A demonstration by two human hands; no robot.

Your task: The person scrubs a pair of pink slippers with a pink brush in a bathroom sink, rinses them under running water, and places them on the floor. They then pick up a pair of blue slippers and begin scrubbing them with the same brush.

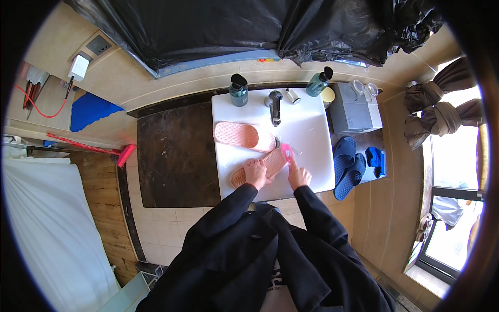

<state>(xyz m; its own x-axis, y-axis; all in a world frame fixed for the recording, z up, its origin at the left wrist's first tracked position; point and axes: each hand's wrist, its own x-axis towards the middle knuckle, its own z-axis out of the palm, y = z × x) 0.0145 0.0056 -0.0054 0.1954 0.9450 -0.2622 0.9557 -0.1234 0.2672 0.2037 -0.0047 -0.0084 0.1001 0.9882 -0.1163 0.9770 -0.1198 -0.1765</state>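
Over the white washbasin point(321, 167), my left hand point(256, 174) presses on a pink slipper point(276, 160) that lies sole up and slanting. My right hand point(299, 177) grips a small bright pink brush point(287, 153) at the far end of that sole. Its bristles are too small to make out. Just behind, a second pink slipper point(236, 133) rests on the left part of the basin, its textured footbed facing up. A dark faucet point(275, 109) stands at the basin's back, with its spout toward me.
Pump bottles point(238, 91) point(318, 82) flank the faucet, near a small white tube point(292, 96). Grey boxes point(351, 111) carry glass cups at right. Dark blue slippers point(349, 169) lie right of the basin. A dark stone counter point(175, 156) extends left; a red broom point(125, 155) leans beyond.
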